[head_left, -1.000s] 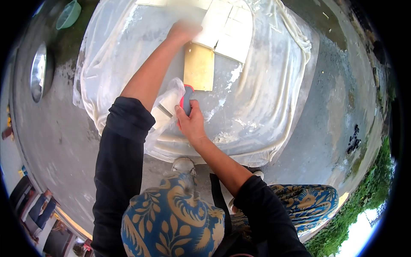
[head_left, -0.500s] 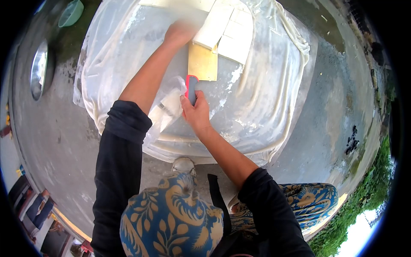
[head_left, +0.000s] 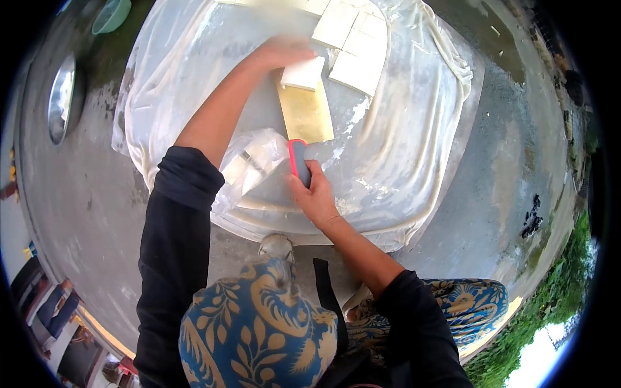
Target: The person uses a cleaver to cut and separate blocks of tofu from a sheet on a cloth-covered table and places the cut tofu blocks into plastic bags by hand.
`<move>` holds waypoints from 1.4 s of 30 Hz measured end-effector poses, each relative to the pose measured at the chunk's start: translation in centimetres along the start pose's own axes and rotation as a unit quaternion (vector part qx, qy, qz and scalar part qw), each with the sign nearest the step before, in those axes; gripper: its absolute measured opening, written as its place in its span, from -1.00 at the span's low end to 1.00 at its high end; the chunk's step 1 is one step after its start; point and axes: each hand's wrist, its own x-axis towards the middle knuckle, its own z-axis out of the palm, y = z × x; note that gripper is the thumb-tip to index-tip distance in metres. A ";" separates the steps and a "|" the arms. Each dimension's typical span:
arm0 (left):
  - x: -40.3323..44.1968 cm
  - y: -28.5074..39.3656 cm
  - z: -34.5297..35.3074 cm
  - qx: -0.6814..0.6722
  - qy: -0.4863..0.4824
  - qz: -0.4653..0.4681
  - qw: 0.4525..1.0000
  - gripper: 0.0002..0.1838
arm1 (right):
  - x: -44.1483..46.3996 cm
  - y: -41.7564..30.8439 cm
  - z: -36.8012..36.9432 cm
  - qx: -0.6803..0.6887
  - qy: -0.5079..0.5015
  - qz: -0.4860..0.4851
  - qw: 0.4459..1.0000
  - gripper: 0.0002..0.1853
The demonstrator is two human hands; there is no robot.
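Note:
My right hand (head_left: 315,195) is wrapped round the grey and red handle of a cleaver (head_left: 305,123). Its broad yellowish blade lies nearly flat above the sheet and points away from me. A white block that looks like tofu (head_left: 303,74) rests on the far part of the blade. My left hand (head_left: 284,53) reaches over the block's far edge, its fingers stretched to the right and partly blurred. Beyond and to the right, more cut white slabs (head_left: 357,58) lie on the wet, pale cloth or plastic sheet (head_left: 401,161).
A crumpled clear plastic bag (head_left: 249,165) lies left of the cleaver. A metal basin (head_left: 63,100) and a green basin (head_left: 111,16) stand on the concrete floor at left. My shoe (head_left: 277,247) is at the sheet's near edge.
The cleaver has come back towards me, its blade now bearing a white block apart from the other slabs. My left hand has shifted right, to the block.

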 end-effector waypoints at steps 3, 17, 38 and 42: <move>-1.5 1.4 -1.2 0.007 -0.051 0.033 0.998 -0.31 | -0.9 -1.1 -3.5 -0.078 -0.036 0.010 0.996 -0.64; -14.6 2.9 -0.2 -0.142 -0.047 0.093 0.984 -0.21 | -8.5 -16.3 -16.9 -0.318 -0.257 0.073 0.910 -0.65; -30.6 -3.1 7.1 0.349 0.111 0.077 0.927 -0.74 | -4.9 -21.5 -15.8 -0.509 -0.425 0.029 0.748 -0.73; -31.7 -2.7 7.4 0.353 0.075 0.102 0.927 -0.69 | -3.6 -21.6 -14.3 -0.507 -0.446 0.013 0.738 -0.74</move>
